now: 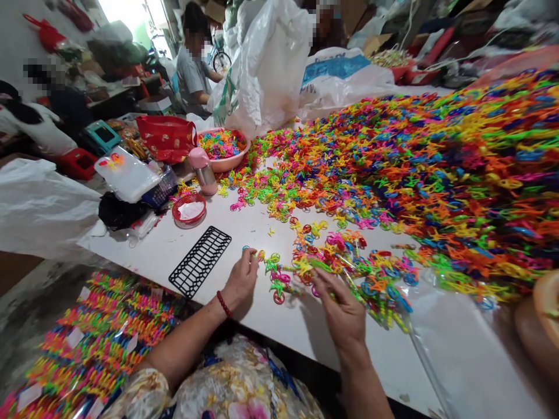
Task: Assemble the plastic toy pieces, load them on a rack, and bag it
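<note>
My left hand (243, 278), with a red bead bracelet at its wrist, is pinched over the white table (257, 334). A bit of a blue plastic piece (246, 248) shows at its fingertips; the fingers cover the rest. My right hand (343, 305) grips a long green plastic piece (321, 264) between thumb and fingers. Between the hands lie small coloured plastic toy parts (278, 278) with ring shapes, in green, pink and red. Left of my left hand rests a black slotted plastic tray (200, 262), lying flat.
A large heap of coloured parts (437, 174) covers the right and back. Behind stand a pink basin (238, 160), a thermos flask (203, 174) and a red basket (188, 218). Packed bags (100, 343) lie below the table at left. A person (192, 70) works beyond.
</note>
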Motion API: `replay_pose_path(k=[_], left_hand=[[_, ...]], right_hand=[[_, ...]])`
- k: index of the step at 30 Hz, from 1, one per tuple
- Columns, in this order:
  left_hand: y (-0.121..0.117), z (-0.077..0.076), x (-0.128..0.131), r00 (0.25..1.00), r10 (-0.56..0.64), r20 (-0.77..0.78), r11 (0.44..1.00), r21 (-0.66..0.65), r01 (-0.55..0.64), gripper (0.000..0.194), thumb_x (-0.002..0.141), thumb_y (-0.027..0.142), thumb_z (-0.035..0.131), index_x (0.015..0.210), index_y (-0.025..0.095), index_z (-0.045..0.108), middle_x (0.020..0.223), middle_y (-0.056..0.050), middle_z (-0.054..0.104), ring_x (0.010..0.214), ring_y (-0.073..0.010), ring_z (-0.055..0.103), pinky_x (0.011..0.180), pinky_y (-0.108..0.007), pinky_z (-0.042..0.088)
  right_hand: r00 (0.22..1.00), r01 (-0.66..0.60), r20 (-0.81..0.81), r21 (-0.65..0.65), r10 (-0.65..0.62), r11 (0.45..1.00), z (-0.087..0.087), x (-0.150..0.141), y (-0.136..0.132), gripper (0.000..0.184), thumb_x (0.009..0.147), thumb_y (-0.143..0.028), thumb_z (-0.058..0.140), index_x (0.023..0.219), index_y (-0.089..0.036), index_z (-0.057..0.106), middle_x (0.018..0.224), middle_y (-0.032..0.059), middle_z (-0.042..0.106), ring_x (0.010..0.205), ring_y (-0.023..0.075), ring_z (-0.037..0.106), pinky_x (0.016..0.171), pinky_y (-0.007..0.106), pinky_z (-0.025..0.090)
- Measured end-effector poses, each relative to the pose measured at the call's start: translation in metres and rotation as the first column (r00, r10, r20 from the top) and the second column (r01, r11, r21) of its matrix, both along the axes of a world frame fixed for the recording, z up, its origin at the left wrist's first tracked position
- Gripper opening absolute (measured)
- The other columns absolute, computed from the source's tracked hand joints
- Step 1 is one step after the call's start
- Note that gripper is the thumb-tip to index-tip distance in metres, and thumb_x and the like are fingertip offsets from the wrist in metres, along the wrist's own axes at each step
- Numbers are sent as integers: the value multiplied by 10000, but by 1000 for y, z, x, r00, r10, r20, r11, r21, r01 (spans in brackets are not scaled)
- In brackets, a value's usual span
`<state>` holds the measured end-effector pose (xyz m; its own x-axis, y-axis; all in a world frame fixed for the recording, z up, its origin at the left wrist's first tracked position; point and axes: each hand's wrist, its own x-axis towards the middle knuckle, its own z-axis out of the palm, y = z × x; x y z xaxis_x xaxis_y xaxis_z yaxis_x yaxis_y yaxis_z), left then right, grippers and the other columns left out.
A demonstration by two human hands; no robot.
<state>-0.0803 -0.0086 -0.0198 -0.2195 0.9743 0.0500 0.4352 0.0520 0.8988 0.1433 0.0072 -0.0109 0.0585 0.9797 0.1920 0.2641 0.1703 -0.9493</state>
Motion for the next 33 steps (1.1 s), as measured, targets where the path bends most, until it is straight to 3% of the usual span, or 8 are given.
replay_pose_path(k=[4, 8, 13, 17, 19, 22, 26, 33], left_hand=[[16, -12, -26, 893, -127, -431, 977, 100, 187, 367, 839, 83, 517, 1184, 202, 556, 1251, -124, 538, 1230, -266, 440, 1054, -451, 351], [29, -23, -36, 832, -186, -523, 970, 37, 240, 161, 861, 108, 540, 964, 199, 624, 1094, -89, 602, 1102, -242, 505, 974, -425, 408], [34, -21, -35, 982, 119, 144, 992, -46, -113, 108, 881, 238, 572, 809, 166, 606, 788, -43, 635, 773, -167, 592, 749, -307, 476], [25, -6, -31, 578, 229, 783, 964, -267, -21, 221, 753, 264, 745, 872, 135, 612, 751, -38, 674, 617, -108, 602, 581, -214, 466], [17, 1, -26, 398, 246, 884, 954, -293, 59, 281, 697, 226, 794, 888, 123, 616, 764, -42, 685, 598, -93, 607, 572, -198, 480], [6, 10, -15, 305, 238, 922, 944, -293, 150, 319, 683, 198, 809, 920, 121, 610, 763, -37, 683, 606, -90, 624, 555, -179, 487], [-4, 14, 1, 369, 211, 905, 950, -279, 143, 353, 719, 339, 800, 884, 157, 546, 669, 3, 635, 539, -83, 584, 465, -158, 413], [-14, 11, 23, 675, 128, 726, 975, -217, 49, 491, 778, 649, 632, 787, 200, 434, 549, 88, 450, 429, -52, 360, 400, -175, 281]], right_hand=[[956, 139, 229, 202, -184, 970, 6, 28, 16, 430, 856, -478, 630, 1177, -204, 713, 1320, 122, 624, 1226, 282, 565, 1075, 466, 416], [980, 123, 158, 21, -125, 992, -7, 16, 4, 449, 822, -557, 636, 1066, -193, 738, 1083, 117, 712, 990, 257, 654, 892, 403, 522], [985, -81, -171, -324, 26, 942, -17, -13, -17, 462, 822, -644, 587, 876, -203, 711, 761, 39, 672, 643, 162, 588, 572, 269, 491], [978, -161, -172, -257, 119, 953, -9, -25, -20, 398, 828, -589, 625, 860, -209, 739, 878, 56, 678, 781, 178, 607, 684, 276, 506], [973, -193, -170, -240, 155, 951, -3, -30, -19, 388, 803, -575, 665, 890, -207, 753, 885, 62, 692, 793, 188, 615, 707, 295, 512], [940, -266, -292, -307, 176, 914, 1, -38, -20, 379, 738, -544, 748, 904, -203, 746, 760, 31, 692, 655, 158, 596, 628, 291, 512], [860, -309, -504, -385, 83, 870, 2, -49, -25, 384, 659, -485, 833, 889, -208, 701, 714, -3, 688, 632, 150, 627, 655, 318, 557], [800, -358, -598, -427, 37, 831, -4, -60, -32, 412, 662, -483, 839, 888, -196, 646, 730, 8, 713, 616, 124, 633, 627, 265, 538]])
